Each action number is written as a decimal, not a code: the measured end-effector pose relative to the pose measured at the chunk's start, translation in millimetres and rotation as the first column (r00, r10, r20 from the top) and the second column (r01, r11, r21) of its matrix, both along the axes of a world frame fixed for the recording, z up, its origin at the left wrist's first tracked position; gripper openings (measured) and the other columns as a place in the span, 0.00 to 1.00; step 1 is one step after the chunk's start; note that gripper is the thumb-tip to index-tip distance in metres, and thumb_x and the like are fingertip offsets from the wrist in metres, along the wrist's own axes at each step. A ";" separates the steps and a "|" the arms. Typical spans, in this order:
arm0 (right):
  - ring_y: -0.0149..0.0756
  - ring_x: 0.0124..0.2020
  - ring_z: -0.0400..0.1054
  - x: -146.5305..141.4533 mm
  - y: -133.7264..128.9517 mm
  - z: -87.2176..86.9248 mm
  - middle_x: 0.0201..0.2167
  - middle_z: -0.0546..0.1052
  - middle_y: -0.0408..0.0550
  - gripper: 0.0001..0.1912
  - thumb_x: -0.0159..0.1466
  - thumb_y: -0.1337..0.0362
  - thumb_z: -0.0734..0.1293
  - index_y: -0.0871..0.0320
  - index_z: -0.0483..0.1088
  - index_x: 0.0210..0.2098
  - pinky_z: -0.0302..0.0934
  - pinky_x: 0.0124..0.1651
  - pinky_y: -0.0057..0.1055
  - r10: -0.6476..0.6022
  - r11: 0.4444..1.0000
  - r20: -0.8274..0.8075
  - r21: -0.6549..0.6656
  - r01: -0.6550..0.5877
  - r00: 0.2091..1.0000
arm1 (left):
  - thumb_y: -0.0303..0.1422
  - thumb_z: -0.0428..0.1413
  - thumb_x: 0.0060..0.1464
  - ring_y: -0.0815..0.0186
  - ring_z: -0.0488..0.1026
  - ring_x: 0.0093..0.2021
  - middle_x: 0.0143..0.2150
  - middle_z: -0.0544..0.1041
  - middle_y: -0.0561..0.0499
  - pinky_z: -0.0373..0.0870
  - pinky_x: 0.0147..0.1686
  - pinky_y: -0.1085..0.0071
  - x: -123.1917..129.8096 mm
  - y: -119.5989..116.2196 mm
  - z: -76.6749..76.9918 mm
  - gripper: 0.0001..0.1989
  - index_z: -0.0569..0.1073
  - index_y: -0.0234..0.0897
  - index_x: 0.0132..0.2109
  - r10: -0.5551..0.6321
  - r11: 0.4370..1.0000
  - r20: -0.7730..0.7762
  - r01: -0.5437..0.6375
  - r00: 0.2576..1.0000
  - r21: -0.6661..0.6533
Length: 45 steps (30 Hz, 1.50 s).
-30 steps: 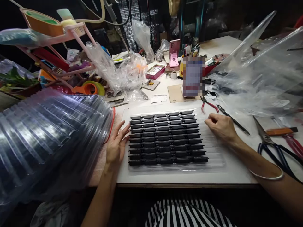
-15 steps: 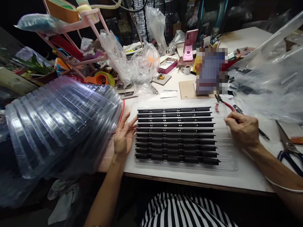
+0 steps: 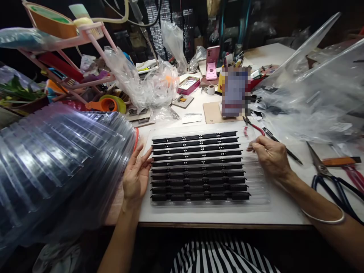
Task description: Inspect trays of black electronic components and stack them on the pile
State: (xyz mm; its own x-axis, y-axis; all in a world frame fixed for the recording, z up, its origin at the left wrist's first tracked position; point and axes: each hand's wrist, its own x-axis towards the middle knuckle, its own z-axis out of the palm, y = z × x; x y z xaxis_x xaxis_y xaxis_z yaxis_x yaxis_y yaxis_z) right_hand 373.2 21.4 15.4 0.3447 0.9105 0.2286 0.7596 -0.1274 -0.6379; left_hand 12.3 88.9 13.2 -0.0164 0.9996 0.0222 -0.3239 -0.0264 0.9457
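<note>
Both hands (image 3: 136, 176) (image 3: 270, 155) at opposite tray (image 3: 257, 189) edges, fingers loose.

- We see a clear plastic tray (image 3: 257, 185) lying flat on the white table (image 3: 216, 214), its grooves filled with long black connector strips (image 3: 197, 167) in parallel rows.
- Our left hand (image 3: 135, 175) rests open against the tray's left edge, fingers spread and touching the strip ends.
- Our right hand (image 3: 270, 156) sits on the tray's right side, fingers curled near the upper strips.
- A tall stack of clear ribbed trays (image 3: 62, 167) leans just left of the left hand.
- Red-handled pliers (image 3: 251, 126) lie just beyond the right hand; blue-handled scissors (image 3: 331, 178) lie to its right.
- Crumpled plastic bags (image 3: 315, 94) crowd the table's right side.
</note>
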 end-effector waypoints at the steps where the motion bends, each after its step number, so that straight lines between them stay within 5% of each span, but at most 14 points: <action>1: 0.33 0.25 0.64 -0.2 0.3 -0.5 0.21 0.70 0.43 0.11 0.59 0.64 0.56 0.54 0.60 0.21 0.56 0.32 0.28 0.009 1.000 -0.031 0.000 -0.009 0.999 | 0.32 0.53 0.56 0.70 0.74 0.40 0.50 0.76 0.44 0.67 0.44 0.73 0.1 0.1 0.1 0.19 0.68 0.39 0.56 0.002 1.000 0.005 -0.002 1.000 -0.003; 13: 0.30 0.17 0.56 -2.9 -0.9 -7.4 0.14 0.60 0.37 0.11 0.58 0.65 0.60 0.54 0.57 0.19 0.51 0.23 0.29 -0.029 0.997 -0.182 0.062 0.041 0.983 | 0.33 0.54 0.55 0.70 0.73 0.38 0.49 0.76 0.42 0.66 0.44 0.72 1.2 1.1 -0.2 0.20 0.67 0.38 0.56 -0.017 1.000 0.024 0.017 1.000 -0.025; 33: 0.32 0.17 0.59 -5.8 -2.0 -8.1 0.13 0.64 0.39 0.08 0.54 0.69 0.62 0.54 0.64 0.20 0.55 0.25 0.30 -0.126 0.987 -0.088 0.085 0.133 0.988 | 0.35 0.52 0.56 0.67 0.73 0.38 0.54 0.72 0.40 0.64 0.46 0.66 -2.7 -2.2 -2.6 0.20 0.65 0.40 0.56 -0.065 0.997 0.056 0.063 0.996 0.045; 45: 0.33 0.16 0.62 -0.3 3.5 -10.4 0.13 0.68 0.43 0.06 0.52 0.65 0.60 0.57 0.67 0.21 0.54 0.21 0.29 -0.132 0.991 -0.082 -0.028 0.131 0.988 | 0.37 0.53 0.55 0.65 0.75 0.41 0.58 0.69 0.42 0.66 0.46 0.66 -3.8 -1.6 -4.5 0.20 0.66 0.43 0.55 -0.064 0.998 0.005 0.064 0.998 0.025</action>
State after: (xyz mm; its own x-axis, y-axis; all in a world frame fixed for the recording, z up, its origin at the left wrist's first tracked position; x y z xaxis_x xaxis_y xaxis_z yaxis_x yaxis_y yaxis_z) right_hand 372.9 24.9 4.9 0.4788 0.8605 0.1742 0.6795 -0.2376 -0.6941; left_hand 8.6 87.3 8.7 0.0475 0.9977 0.0474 -0.3310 -0.0291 0.9432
